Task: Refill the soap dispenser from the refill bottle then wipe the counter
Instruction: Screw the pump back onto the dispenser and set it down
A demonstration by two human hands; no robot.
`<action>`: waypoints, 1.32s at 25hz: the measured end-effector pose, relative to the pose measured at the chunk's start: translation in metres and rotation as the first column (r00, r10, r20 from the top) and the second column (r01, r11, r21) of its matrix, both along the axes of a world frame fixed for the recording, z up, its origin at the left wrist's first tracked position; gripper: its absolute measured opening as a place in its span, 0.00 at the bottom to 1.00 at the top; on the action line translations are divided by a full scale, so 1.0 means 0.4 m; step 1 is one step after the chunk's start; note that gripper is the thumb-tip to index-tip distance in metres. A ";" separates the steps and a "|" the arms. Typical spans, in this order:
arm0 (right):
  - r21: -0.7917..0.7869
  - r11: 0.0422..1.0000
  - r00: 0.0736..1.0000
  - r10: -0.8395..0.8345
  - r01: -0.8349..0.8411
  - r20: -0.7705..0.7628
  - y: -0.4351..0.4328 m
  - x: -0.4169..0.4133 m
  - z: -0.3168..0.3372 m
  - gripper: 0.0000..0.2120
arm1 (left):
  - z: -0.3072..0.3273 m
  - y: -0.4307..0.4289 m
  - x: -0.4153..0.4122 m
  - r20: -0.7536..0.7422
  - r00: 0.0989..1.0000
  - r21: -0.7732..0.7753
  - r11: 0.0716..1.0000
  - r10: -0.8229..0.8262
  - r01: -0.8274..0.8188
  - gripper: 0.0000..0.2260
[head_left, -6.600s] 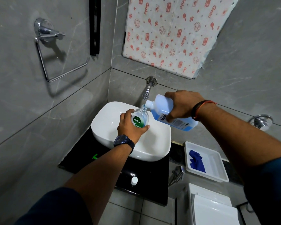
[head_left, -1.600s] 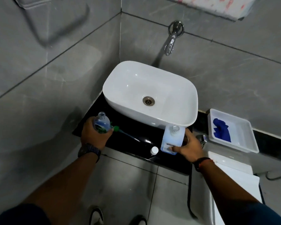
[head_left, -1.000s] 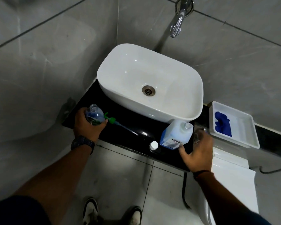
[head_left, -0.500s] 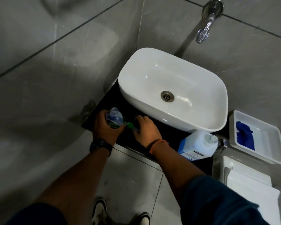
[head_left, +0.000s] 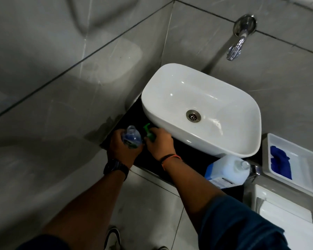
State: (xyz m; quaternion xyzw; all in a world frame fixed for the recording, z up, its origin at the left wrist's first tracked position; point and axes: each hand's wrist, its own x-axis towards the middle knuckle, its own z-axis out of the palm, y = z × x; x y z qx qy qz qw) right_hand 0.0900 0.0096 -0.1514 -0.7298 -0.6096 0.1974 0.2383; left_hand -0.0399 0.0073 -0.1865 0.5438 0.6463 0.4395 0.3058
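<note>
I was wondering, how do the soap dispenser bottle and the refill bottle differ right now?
The soap dispenser bottle is small, clear and rounded; the refill bottle is larger, whitish and blocky. The left hand holds the dispenser bottle by the sink's left side, while the refill bottle stands free on the black counter, touched by neither hand. Both are uncapped, with open necks.

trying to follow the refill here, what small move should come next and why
Probably lift the green pump in the right hand and thread its tube into the dispenser bottle. The left hand holds that bottle, its neck open and blue soap inside.
</note>
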 end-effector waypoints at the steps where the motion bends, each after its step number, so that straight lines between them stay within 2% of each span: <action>1: 0.109 0.993 0.999 -0.029 0.033 -0.037 -0.001 -0.004 0.046 0.14 | 0.016 -0.003 -0.002 0.004 1.000 0.001 1.000 0.012 -0.012 0.27; 2: 0.224 0.972 0.994 -0.056 0.075 -0.093 -0.002 -0.006 0.100 0.13 | 0.036 -0.006 -0.001 0.008 1.000 -0.006 1.000 0.016 -0.015 0.28; 4: 0.418 0.885 0.950 -0.080 0.208 -0.303 -0.004 -0.005 0.224 0.11 | 0.084 -0.007 0.013 0.003 1.000 -0.009 1.000 0.029 -0.028 0.31; 7: 0.530 0.747 0.784 0.019 0.402 -0.621 -0.011 0.005 0.415 0.10 | 0.171 -0.014 0.051 -0.036 0.999 0.096 0.995 0.039 -0.035 0.32; 9: 0.557 0.716 0.721 0.109 0.421 -0.685 -0.019 0.016 0.516 0.10 | 0.237 -0.022 0.081 -0.044 0.999 0.163 0.987 0.017 -0.010 0.32; 15: 0.636 0.725 0.771 0.238 0.263 -0.591 -0.050 0.063 0.618 0.11 | 0.373 -0.043 0.144 -0.004 1.000 0.267 0.964 -0.008 0.009 0.34; 23: 0.501 0.862 0.848 0.211 0.074 -0.487 -0.069 0.106 0.591 0.10 | 0.455 -0.067 0.169 -0.020 0.995 0.276 0.956 -0.094 0.096 0.34; 33: 0.460 0.887 0.889 0.180 0.039 -0.421 -0.096 0.143 0.568 0.13 | 0.503 -0.068 0.189 -0.056 0.989 0.260 0.954 -0.140 0.150 0.35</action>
